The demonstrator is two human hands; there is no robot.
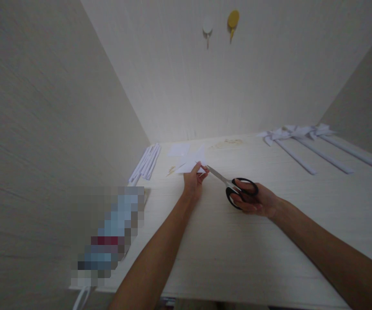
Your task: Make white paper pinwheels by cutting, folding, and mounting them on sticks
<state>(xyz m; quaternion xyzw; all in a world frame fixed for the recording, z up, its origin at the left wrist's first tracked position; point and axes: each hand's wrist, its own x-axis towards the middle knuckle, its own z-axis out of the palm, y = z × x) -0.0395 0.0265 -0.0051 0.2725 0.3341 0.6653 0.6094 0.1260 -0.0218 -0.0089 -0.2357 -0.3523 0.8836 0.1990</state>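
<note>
My left hand (195,181) pinches a white sheet of paper (190,165) that has slits cut into it, above the middle of the table. In my right hand (253,200) is a pair of scissors (219,174) with black handles, my fingers through the loops. The blades look closed and point left, their tips close to the paper's right corner; whether they touch it I cannot tell. Just behind the held sheet lies another white paper square (178,150).
Rolled white paper sticks (145,162) lie at the table's left. On the right rest three paper pinwheels (302,151) on sticks. A blurred-out object (115,237) is at the left edge. Two hooks, one yellow (233,19), one white (207,26), are on the back wall.
</note>
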